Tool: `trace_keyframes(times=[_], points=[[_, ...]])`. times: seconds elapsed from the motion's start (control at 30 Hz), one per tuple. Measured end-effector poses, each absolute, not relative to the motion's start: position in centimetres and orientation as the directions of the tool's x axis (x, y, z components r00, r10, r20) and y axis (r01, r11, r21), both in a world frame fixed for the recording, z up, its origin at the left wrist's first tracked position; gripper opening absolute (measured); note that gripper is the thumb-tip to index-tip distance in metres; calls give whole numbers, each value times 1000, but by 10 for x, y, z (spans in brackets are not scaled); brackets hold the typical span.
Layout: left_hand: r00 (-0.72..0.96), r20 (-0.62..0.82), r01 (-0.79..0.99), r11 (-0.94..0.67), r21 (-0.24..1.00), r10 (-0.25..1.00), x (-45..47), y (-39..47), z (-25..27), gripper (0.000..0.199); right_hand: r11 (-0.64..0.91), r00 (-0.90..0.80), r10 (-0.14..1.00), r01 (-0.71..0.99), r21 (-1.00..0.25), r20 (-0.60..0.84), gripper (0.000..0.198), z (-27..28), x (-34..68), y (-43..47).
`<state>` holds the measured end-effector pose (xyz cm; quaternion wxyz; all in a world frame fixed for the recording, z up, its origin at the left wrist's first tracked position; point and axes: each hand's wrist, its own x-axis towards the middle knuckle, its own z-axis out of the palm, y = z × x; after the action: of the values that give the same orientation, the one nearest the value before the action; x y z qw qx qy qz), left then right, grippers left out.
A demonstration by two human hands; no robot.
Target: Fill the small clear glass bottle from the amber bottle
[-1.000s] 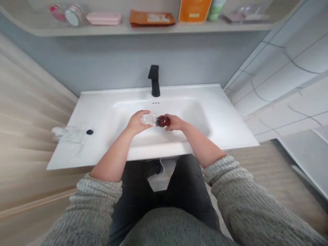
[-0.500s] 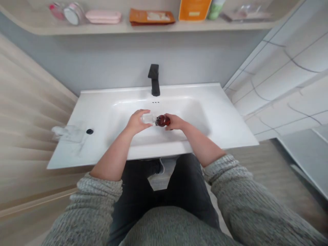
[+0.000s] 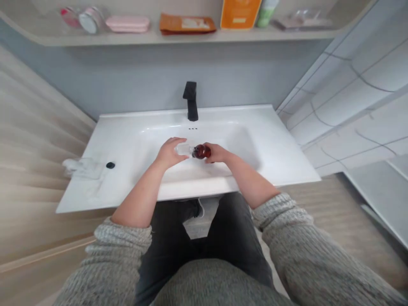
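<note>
Basin (image 3: 245, 143) below, left fingers (image 3: 180, 140) hold a bottle (image 3: 183, 149) (clear), right fingers (image 3: 210, 160) a red-brown bottle (image 3: 200, 151).

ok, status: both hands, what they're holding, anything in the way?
Left hand on clear container, right hand on red-brown bottle. Ends facing above basin, contact too small to confirm. Black faucet behind, not between them.

Left grip (image 3: 169, 153) holds clear bottle (image 3: 182, 149), right grip (image 3: 217, 153) amber bottle (image 3: 202, 151), necks facing over white washbasin (image 3: 244, 146); contact unclear. Black faucet (image 3: 191, 104) behind. At left: small black cap (image 3: 110, 165) beside crumpled clear plastic (image 3: 84, 168). Shelf (image 3: 127, 41) above: pink case (image 3: 127, 24), orange packet (image 3: 172, 24).
</note>
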<state>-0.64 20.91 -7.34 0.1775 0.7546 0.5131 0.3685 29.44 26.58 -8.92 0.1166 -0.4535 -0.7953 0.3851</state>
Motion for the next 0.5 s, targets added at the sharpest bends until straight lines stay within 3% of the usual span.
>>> trace_keyframes(times=[0.5], points=[[236, 386, 643, -441, 626, 892, -6, 207, -69, 70, 298, -564, 807, 644, -705, -175, 70, -84, 294, 263]])
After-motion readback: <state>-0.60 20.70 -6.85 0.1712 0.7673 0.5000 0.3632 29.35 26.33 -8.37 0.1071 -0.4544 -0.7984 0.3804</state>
